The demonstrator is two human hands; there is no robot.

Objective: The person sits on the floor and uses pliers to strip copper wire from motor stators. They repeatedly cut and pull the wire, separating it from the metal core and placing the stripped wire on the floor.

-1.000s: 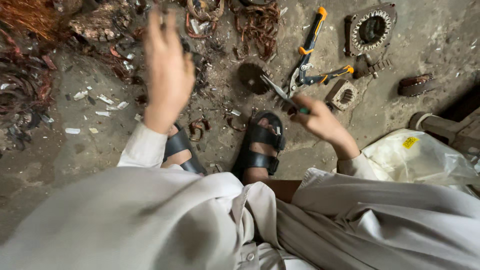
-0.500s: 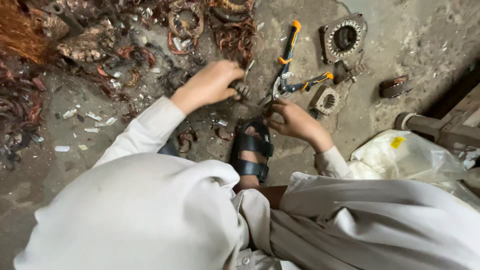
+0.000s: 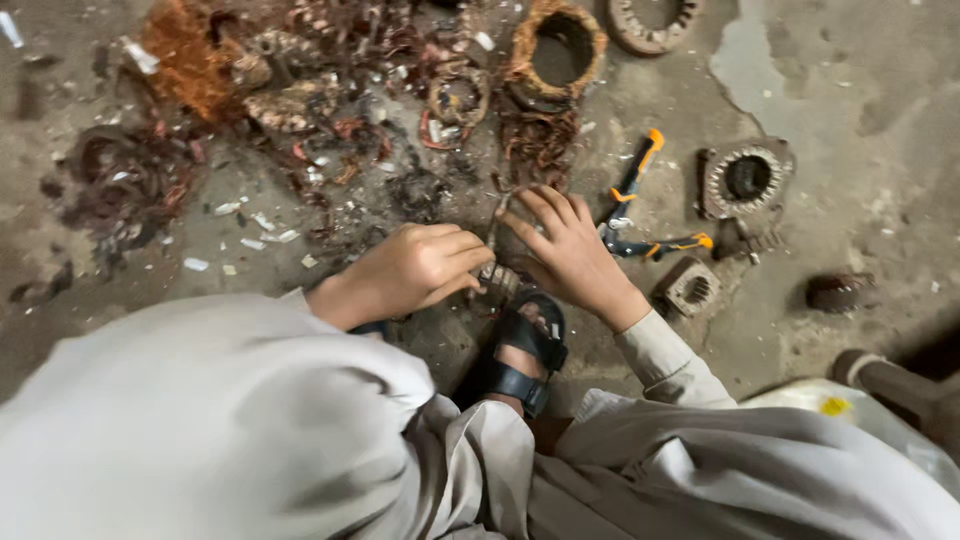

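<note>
I am wearing the only camera on my head, and it is looking steeply down over my knees at the concrete floor [image 3: 830, 90] in front of me. It is sitting close: my pale clothing [image 3: 200, 430] is filling the lower half of the frame, my hands are meeting near the middle, and scrap copper windings [image 3: 330, 130] are spreading across the top.

Left hand [image 3: 425, 270] curled in a loose fist, right hand [image 3: 565, 250] flat with fingers spread, both low and close together.

Rough concrete floor [image 3: 860, 90] (matt, dusty)
</note>
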